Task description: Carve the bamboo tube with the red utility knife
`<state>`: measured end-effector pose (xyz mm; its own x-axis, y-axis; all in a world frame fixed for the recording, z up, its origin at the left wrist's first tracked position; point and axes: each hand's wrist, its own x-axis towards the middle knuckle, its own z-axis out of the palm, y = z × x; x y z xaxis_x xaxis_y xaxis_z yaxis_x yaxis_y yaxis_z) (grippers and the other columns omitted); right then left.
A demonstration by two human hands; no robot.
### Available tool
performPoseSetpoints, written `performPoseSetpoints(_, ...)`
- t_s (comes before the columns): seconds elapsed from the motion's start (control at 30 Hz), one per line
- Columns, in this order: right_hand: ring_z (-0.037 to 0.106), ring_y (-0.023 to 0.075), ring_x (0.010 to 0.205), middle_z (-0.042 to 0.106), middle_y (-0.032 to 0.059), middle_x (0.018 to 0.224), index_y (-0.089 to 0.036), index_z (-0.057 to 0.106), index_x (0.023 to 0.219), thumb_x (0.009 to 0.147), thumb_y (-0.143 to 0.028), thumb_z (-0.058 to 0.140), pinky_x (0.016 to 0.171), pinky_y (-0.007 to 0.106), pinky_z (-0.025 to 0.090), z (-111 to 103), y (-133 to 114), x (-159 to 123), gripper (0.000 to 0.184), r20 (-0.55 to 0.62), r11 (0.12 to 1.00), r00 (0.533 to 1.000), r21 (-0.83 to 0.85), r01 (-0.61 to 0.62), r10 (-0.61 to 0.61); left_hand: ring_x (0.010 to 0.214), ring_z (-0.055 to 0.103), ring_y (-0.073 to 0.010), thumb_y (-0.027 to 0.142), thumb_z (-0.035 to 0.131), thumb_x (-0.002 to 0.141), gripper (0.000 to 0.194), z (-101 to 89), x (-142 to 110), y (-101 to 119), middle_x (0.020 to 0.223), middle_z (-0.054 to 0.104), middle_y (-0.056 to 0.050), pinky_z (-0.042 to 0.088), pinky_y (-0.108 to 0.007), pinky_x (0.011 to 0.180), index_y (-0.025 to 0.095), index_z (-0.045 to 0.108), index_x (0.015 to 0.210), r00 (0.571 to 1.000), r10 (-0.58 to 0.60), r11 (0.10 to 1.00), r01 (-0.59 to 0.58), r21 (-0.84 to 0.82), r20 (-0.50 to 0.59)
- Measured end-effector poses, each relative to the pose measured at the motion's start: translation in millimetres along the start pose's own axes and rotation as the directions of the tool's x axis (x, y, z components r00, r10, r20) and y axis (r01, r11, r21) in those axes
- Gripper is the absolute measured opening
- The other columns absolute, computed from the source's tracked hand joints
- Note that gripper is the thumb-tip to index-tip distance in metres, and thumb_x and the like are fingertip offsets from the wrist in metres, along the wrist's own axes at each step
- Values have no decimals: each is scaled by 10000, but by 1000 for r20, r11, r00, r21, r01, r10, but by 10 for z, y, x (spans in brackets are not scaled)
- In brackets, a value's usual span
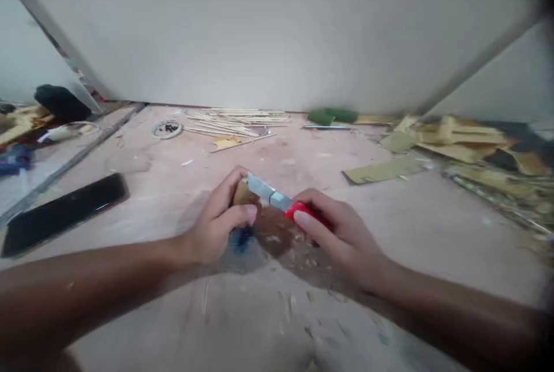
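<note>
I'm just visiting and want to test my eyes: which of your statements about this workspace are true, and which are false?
1. The right hand holds a red-handled knife. True.
2. The left hand is empty. False: it holds a small brownish piece.
3. A dark phone lies on the person's left. True.
4. The thin sticks stand upright in a cup. False: they lie in a loose pile near the white panel.
5. A small round dish holds dark bits. True.
</note>
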<state>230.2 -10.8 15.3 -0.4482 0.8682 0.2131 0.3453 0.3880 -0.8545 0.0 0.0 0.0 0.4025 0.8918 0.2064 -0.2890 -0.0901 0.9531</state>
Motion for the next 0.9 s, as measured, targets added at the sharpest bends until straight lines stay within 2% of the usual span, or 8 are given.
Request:
performPoseSetpoints(0.13,554,118,642,630,-43,752,-220,631,990,1076,-348,536,602,244,402,-15,3,-6,180,12,999,999,-7,32,-32,739,500,-127,286,775,820,431,-36,-16,-22,867,582,21,379,-235,622,223,501,1146,997,56,998,-56,15,52)
performPoseSetpoints(0.23,580,127,678,659,-31,791,-218,629,1000,1072,-352,537,637,252,423,-15,7,-5,178,25,999,999,-33,37,-36,736,494,-128,270,806,816,511,-35,-22,14,864,557,27,401,-237,631,242,466,1196,995,42,994,-50,98,89)
performPoseSetpoints(0.4,596,135,701,676,-22,823,-221,617,978,1069,-366,536,656,260,429,-1,14,0,189,64,995,998,-89,35,-29,723,521,-124,265,813,843,505,22,-14,94,868,563,32,434,-235,637,255,440,1183,997,6,974,-25,227,81)
performPoseSetpoints(0.6,585,136,680,655,-17,782,-208,600,872,1061,-372,543,634,262,403,5,-8,-8,256,119,989,992,-142,46,-29,692,499,-112,156,898,729,468,87,19,104,807,551,56,420,-222,627,231,507,975,999,-37,925,32,379,6)
performPoseSetpoints(0.73,592,130,679,665,-20,780,-207,618,870,1061,-373,549,640,254,410,-6,-21,-12,263,105,993,994,-113,39,-27,677,472,-110,142,925,682,497,86,30,106,794,544,64,396,-222,610,224,516,951,999,-42,918,41,395,-6)
performPoseSetpoints(0.9,594,135,675,663,-17,767,-203,625,871,1052,-385,558,632,256,411,-8,-23,-8,266,106,995,994,-100,24,-13,699,474,-113,108,923,665,509,68,25,120,813,539,63,395,-231,635,220,525,963,1000,0,906,-10,423,22)
